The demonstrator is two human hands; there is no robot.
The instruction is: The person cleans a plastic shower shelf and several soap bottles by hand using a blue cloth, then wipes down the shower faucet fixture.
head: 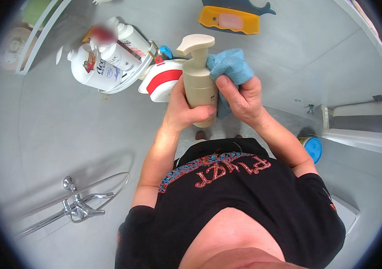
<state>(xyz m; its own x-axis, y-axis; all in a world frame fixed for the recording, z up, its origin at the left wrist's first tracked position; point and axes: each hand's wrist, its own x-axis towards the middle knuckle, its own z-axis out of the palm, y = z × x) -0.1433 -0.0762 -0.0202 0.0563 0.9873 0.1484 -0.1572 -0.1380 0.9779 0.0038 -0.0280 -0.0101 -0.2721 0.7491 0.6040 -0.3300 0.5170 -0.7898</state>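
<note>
A beige pump bottle (pixel 200 80) is held upright in front of my chest. My left hand (pixel 181 111) wraps around its lower body, thumb across the front. In my right hand (pixel 243 97) is a light blue cloth (pixel 233 65), bunched between thumb and fingers. The cloth touches the bottle's right side near the collar below the pump head, and part of it hangs down behind the bottle. Small dark writing shows on the bottle's front.
A corner shelf (pixel 127 80) at left carries several white bottles (pixel 120 57). Beside it hangs a white and red container (pixel 160 82). A yellow soap dish (pixel 229 21) is on the wall ahead. A chrome shower mixer (pixel 80 208) with hose projects at lower left; a blue-lidded tub (pixel 313 150) stands right.
</note>
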